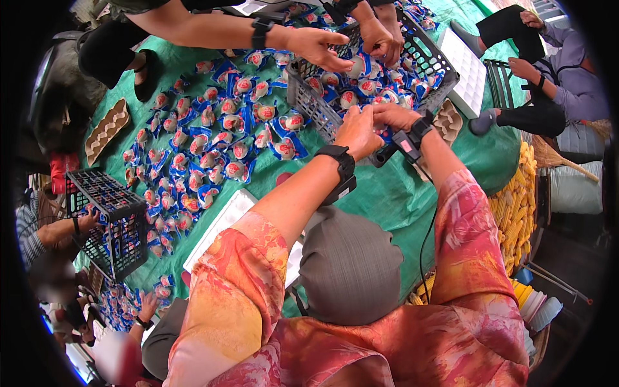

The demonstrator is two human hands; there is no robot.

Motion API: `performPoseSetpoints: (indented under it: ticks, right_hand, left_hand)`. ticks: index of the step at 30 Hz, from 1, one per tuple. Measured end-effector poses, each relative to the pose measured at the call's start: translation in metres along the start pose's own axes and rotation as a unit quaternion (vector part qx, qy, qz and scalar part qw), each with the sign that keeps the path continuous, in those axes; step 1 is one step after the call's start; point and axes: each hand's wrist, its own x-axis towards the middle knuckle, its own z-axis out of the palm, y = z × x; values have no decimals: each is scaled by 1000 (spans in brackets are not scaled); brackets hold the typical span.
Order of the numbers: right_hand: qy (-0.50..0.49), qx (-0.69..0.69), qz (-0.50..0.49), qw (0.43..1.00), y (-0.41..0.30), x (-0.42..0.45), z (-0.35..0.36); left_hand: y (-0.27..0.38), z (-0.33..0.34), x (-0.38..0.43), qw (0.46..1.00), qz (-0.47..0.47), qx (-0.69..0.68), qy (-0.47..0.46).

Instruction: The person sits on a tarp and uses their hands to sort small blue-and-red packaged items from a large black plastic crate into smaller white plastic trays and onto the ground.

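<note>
At the near end of a black plastic crate [309,99], my left hand [359,133] and my right hand [397,117] meet with their fingers close together. Whatever lies under the fingers is hidden, so I cannot tell if either hand grips something. Many eggs in blue-and-clear plastic packets [348,99] with red print fill the crate. More packets [235,169] are spread over the green tarpaulin [387,193] to the left. Across the crate, a co-worker's hand [321,47] hovers open over its left side, and another pair of hands [379,38] reaches into the packets.
A white foam tray [463,72] and cardboard egg trays [107,130] lie around. At left, a person's hand [88,220] is at a second, tilted black crate [113,208]. Someone sits at right near corn cobs [515,208]. A cable [428,242] hangs by my right arm.
</note>
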Motion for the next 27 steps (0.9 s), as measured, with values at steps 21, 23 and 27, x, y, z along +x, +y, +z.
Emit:
performPoseSetpoints:
  ticks: [21,23,27]
  right_hand:
    - [25,-545,-101,832,42,102,6]
    - [30,-330,-67,941,78,104,-24]
    - [49,-73,70,994,21,100,39]
  left_hand:
    - [-208,-109,-252,795,-392,-416,205]
    - [-233,-122,-270,752,-430,-401,298]
    - [-296,-158,-357,754,-509,-247,335]
